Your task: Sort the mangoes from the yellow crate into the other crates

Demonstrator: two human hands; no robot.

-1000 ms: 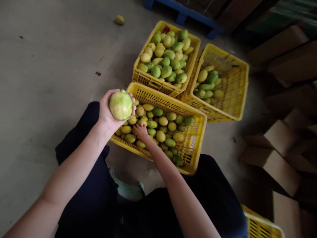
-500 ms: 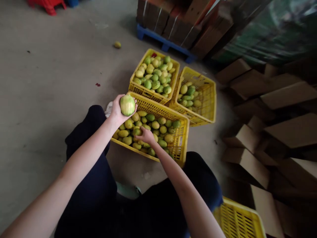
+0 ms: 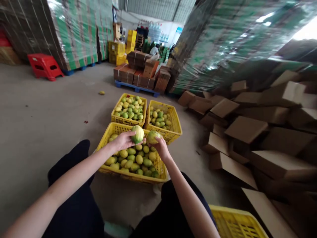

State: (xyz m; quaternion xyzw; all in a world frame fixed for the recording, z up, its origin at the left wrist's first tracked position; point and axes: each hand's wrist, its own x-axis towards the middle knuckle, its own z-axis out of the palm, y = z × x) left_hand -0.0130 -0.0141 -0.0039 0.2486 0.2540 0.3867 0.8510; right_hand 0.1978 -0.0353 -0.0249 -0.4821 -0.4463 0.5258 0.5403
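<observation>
Fruit (image 3: 137,134) in fingers (image 3: 160,143) — crate (image 3: 133,176) below

1. larger fruit (image 3: 137,135): looks round and plump, pale yellow across the middle, greener toward the edges; sits whole in the left hand (image 3: 125,141), cupped from below and exposed on top.
2. smaller fruit (image 3: 153,137): shows mottled yellow-green skin and a slightly elongated shape; lies roughly sideways, pinched in the right hand (image 3: 162,147).
3. both: appear side by side, near each other, held up above the front yellow crate (image 3: 162,173), clear of its contents.
</observation>
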